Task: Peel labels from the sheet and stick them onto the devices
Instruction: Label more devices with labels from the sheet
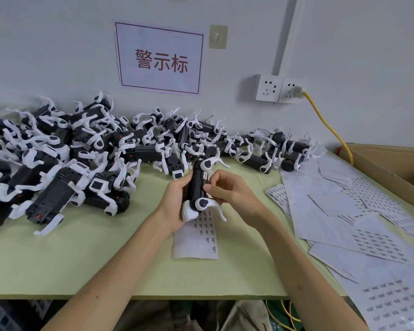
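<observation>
Left hand (175, 199) grips one device (196, 185), fingers wrapped round its black body. It is held clear of the tabletop (105, 259), over the far end of the sheet (196, 240), mid-tabletop toward the near edge; likely so the flank faces up and the next label is in reach. Right hand (230, 194) curled, thumb and forefinger pinching the device's right flank, where a small white label (205, 175) sits. Pressing it down, I judge; placing versus smoothing unclear. Device's long axis runs near-to-far, slightly tilted, white legs jutting right; head end, cannot tell. Pile (58, 151) along far and left edges; spare sheets (344, 223) by right edge.
</observation>
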